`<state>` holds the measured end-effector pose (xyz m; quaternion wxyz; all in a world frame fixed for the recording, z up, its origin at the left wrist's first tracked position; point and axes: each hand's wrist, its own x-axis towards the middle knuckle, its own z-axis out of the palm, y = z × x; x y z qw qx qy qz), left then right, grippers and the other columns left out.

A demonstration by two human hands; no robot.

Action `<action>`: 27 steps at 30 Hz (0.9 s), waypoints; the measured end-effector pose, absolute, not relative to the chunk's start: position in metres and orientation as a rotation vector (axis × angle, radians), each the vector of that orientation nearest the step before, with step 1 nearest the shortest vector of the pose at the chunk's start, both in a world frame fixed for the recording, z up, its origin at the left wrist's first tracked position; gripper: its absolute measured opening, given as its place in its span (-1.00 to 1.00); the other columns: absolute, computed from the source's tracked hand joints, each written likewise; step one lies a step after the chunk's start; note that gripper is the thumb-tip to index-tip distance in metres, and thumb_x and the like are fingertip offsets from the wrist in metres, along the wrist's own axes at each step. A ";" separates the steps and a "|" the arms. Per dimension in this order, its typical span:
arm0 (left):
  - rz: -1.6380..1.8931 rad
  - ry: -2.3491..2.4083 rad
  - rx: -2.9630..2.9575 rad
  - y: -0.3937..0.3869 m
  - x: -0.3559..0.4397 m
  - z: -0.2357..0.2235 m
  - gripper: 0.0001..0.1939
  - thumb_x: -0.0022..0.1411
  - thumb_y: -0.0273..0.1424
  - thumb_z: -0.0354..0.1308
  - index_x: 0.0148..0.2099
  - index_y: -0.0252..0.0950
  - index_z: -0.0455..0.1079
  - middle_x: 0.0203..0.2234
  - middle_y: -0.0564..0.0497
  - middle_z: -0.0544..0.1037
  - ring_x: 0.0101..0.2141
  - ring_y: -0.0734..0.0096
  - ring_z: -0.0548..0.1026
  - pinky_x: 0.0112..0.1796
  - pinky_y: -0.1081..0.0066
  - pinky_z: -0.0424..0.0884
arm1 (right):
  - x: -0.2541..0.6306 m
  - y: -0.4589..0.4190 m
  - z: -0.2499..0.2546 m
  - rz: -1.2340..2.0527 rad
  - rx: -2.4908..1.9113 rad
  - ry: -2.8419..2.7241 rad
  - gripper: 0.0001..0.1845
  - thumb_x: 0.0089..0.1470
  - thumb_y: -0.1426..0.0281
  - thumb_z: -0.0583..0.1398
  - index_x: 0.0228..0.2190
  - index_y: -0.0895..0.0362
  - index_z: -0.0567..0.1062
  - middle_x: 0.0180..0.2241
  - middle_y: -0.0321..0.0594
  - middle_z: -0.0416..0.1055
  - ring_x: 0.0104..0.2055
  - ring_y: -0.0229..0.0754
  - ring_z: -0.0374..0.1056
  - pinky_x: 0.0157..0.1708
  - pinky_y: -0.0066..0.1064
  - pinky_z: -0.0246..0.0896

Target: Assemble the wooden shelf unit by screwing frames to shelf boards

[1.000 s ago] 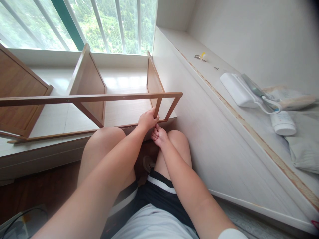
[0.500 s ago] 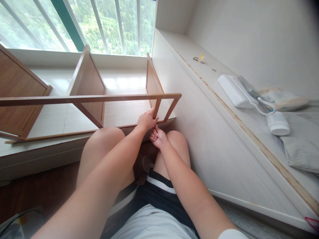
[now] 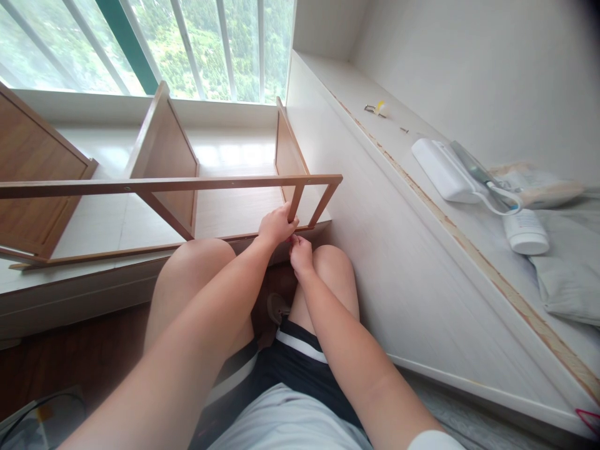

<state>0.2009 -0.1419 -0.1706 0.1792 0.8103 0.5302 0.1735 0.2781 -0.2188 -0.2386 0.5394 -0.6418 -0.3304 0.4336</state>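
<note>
A brown wooden shelf frame with upright panels lies across the window ledge in front of me. My left hand is closed round the lower end of a short wooden crosspiece near the frame's right end. Just below and to the right, my right hand is closed, its fingertips at the frame's lower edge, almost touching the left hand. A tiny reddish bit shows at those fingertips; what they hold is too small to name.
On the white ledge at right lie small metal hardware, a screw, a white case, a white bottle and grey cloth. A barred window is ahead; my knees flank my hands.
My right hand has turned at the wrist, its curled fingers now facing away from me. The left hand and the wooden frame stay in place.
</note>
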 end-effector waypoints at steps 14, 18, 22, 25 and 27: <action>0.514 1.476 2.276 -0.142 0.201 -0.171 -0.67 0.24 -0.21 -0.05 -0.03 -0.16 0.37 -0.21 -0.06 0.55 -0.19 0.22 0.51 -0.17 0.34 0.36 | 0.279 -0.217 -0.245 0.690 -1.821 -1.045 -0.66 0.17 0.29 0.00 -0.42 0.12 0.52 -0.43 -0.16 0.50 -0.34 -0.14 0.37 -0.30 -0.38 0.20; 0.510 1.492 2.276 -0.143 0.201 -0.171 -0.68 0.24 -0.20 -0.06 -0.04 -0.16 0.37 -0.22 -0.06 0.55 -0.20 0.22 0.51 -0.19 0.34 0.36 | 0.279 -0.217 -0.243 0.673 -1.846 -1.033 -0.76 0.15 0.33 0.06 -0.44 0.08 0.50 -0.40 -0.14 0.50 -0.29 -0.12 0.37 -0.27 -0.37 0.18; 0.502 1.491 2.269 -0.144 0.201 -0.168 -0.67 0.24 -0.21 -0.06 -0.03 -0.16 0.37 -0.21 -0.06 0.55 -0.17 0.21 0.51 -0.18 0.34 0.36 | 0.277 -0.218 -0.237 0.715 -1.809 -0.974 -0.81 0.12 0.35 0.12 -0.50 0.07 0.44 -0.44 -0.19 0.45 -0.33 -0.15 0.33 -0.34 -0.40 0.15; 0.481 1.510 2.246 -0.145 0.201 -0.166 -0.67 0.24 -0.21 -0.04 -0.01 -0.16 0.36 -0.18 -0.07 0.55 -0.14 0.21 0.50 -0.15 0.34 0.36 | 0.276 -0.218 -0.232 0.926 -1.660 -0.827 -0.74 0.16 0.31 0.09 -0.54 0.09 0.39 -0.61 -0.32 0.31 -0.54 -0.26 0.21 -0.53 -0.46 0.08; 0.476 1.517 2.241 -0.145 0.202 -0.165 -0.66 0.24 -0.22 -0.04 0.00 -0.17 0.36 -0.18 -0.07 0.55 -0.13 0.22 0.50 -0.14 0.35 0.35 | 0.276 -0.218 -0.229 1.174 -1.458 -0.636 -0.72 0.19 0.27 0.06 -0.53 0.08 0.35 -0.74 -0.44 0.10 -0.70 -0.32 -0.01 -0.67 -0.50 -0.09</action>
